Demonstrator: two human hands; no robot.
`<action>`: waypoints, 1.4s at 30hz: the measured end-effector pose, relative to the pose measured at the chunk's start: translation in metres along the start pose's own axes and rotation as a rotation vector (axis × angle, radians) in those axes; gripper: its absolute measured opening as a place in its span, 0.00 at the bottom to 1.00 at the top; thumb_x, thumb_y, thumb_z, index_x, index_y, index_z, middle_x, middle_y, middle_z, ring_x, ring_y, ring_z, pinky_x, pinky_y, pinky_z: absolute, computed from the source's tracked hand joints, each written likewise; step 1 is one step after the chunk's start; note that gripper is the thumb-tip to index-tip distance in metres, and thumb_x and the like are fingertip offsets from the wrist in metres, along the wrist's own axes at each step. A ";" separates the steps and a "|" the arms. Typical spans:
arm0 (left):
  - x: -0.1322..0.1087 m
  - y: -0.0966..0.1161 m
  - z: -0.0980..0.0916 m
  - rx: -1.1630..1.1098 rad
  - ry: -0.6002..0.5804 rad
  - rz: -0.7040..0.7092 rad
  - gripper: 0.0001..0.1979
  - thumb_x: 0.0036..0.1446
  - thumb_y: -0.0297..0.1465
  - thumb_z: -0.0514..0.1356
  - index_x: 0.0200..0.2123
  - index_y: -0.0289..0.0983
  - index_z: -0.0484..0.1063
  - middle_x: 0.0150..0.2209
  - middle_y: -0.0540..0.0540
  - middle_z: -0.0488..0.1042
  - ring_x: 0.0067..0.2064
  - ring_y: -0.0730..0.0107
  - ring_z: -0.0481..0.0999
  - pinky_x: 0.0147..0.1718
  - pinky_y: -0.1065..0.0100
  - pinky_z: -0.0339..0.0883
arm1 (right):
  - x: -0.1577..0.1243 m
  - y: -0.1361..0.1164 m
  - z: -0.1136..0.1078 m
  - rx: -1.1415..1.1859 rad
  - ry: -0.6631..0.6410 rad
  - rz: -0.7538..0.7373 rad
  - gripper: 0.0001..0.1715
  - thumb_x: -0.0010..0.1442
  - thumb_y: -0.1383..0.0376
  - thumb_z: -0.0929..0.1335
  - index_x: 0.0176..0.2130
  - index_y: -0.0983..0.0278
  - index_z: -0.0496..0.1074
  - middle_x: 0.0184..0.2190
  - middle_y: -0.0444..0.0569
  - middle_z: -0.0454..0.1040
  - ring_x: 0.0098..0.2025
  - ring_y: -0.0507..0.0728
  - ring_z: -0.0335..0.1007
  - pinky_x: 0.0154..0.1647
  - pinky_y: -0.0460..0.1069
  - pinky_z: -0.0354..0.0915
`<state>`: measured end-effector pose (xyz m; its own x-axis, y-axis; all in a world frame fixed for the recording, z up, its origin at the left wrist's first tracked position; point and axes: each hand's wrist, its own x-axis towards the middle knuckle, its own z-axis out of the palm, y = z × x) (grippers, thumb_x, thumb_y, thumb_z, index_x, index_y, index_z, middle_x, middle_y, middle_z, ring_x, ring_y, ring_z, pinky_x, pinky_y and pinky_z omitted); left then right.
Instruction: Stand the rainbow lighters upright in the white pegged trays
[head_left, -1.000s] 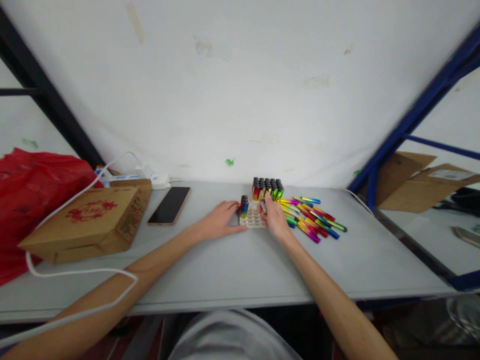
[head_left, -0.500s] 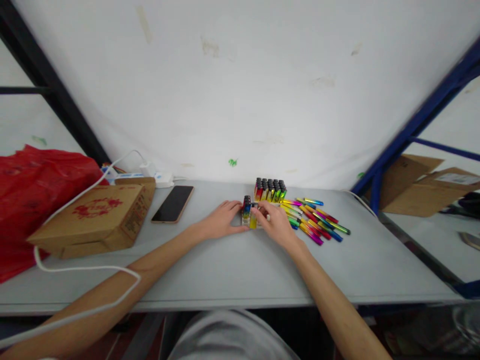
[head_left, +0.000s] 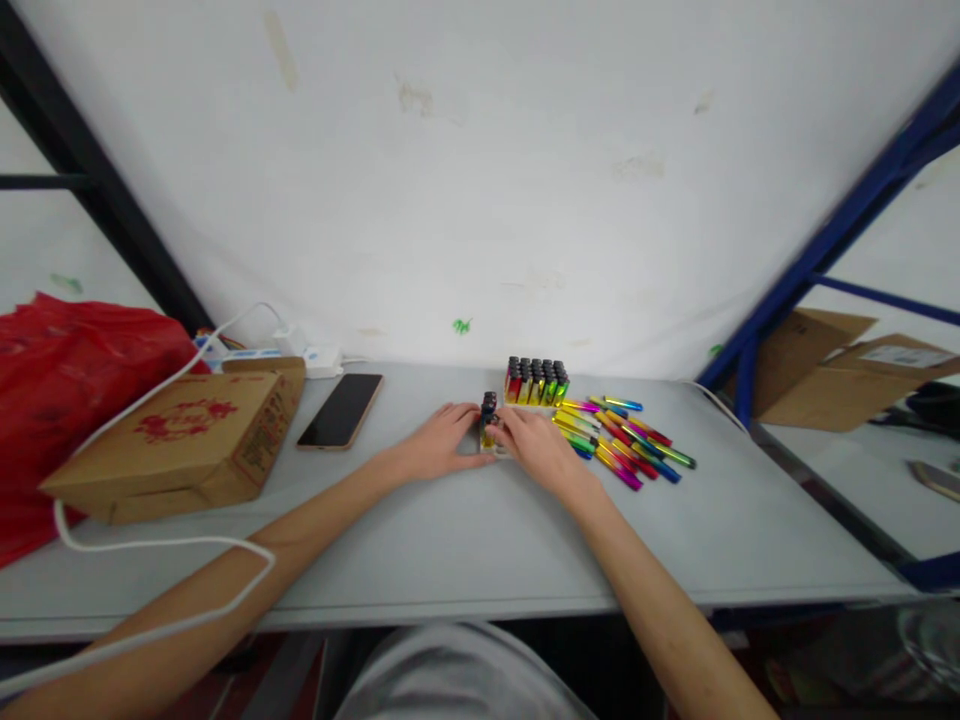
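Black-capped blue-and-yellow lighters [head_left: 488,418] stand upright, clustered, mid-table [head_left: 465,545].

Two hands are on the table [head_left: 465,540]: one left hand [head_left: 442,442] and one right hand [head_left: 536,447]. Between them stands one small cluster [head_left: 488,413] of upright lighters, two or three, partly hidden. One packed block [head_left: 535,381] of upright lighters stands near the far edge, too dense to count. Toward the right edge the loose lighters [head_left: 626,440] number more than ten, overlapping. Toward the left edge: one phone [head_left: 340,410], one cardboard box [head_left: 180,440], one red bag [head_left: 67,370], one power strip [head_left: 300,357], one white cable [head_left: 150,545]
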<state>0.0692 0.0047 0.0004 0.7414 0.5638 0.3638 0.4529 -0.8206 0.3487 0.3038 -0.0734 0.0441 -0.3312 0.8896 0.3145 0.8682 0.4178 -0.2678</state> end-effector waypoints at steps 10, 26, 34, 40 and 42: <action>-0.002 0.001 -0.002 0.000 0.007 -0.007 0.35 0.72 0.58 0.67 0.68 0.39 0.74 0.70 0.30 0.78 0.71 0.38 0.77 0.75 0.42 0.68 | -0.028 0.055 -0.029 0.048 0.167 0.067 0.15 0.82 0.57 0.70 0.44 0.61 0.81 0.39 0.52 0.85 0.40 0.61 0.80 0.43 0.52 0.69; -0.001 0.002 -0.003 0.004 -0.001 -0.023 0.36 0.71 0.60 0.67 0.67 0.39 0.75 0.69 0.30 0.78 0.70 0.37 0.78 0.75 0.42 0.68 | -0.074 0.112 -0.039 -0.092 0.099 0.096 0.05 0.69 0.67 0.78 0.46 0.60 0.84 0.47 0.56 0.86 0.51 0.69 0.83 0.58 0.64 0.77; -0.001 0.000 -0.001 -0.001 0.012 -0.018 0.36 0.71 0.60 0.68 0.67 0.40 0.75 0.68 0.31 0.79 0.70 0.37 0.78 0.74 0.42 0.69 | -0.060 0.106 -0.048 0.162 0.210 0.174 0.10 0.71 0.57 0.74 0.48 0.59 0.81 0.44 0.53 0.86 0.42 0.64 0.82 0.49 0.58 0.76; -0.001 0.000 -0.002 0.006 0.010 -0.014 0.36 0.71 0.60 0.68 0.67 0.38 0.76 0.68 0.30 0.79 0.69 0.37 0.79 0.74 0.42 0.70 | -0.017 0.074 -0.060 0.606 0.271 0.200 0.27 0.67 0.41 0.76 0.48 0.60 0.81 0.28 0.41 0.75 0.31 0.57 0.70 0.35 0.52 0.67; -0.001 0.001 -0.002 0.004 0.006 -0.015 0.36 0.72 0.59 0.68 0.67 0.38 0.75 0.68 0.30 0.79 0.69 0.37 0.79 0.74 0.41 0.70 | -0.001 0.060 -0.057 0.754 0.301 0.207 0.30 0.63 0.40 0.79 0.47 0.61 0.83 0.31 0.43 0.77 0.33 0.57 0.72 0.38 0.52 0.69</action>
<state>0.0678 0.0038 0.0018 0.7315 0.5763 0.3643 0.4658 -0.8126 0.3502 0.3772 -0.0596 0.0802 0.0132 0.9196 0.3926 0.3853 0.3576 -0.8506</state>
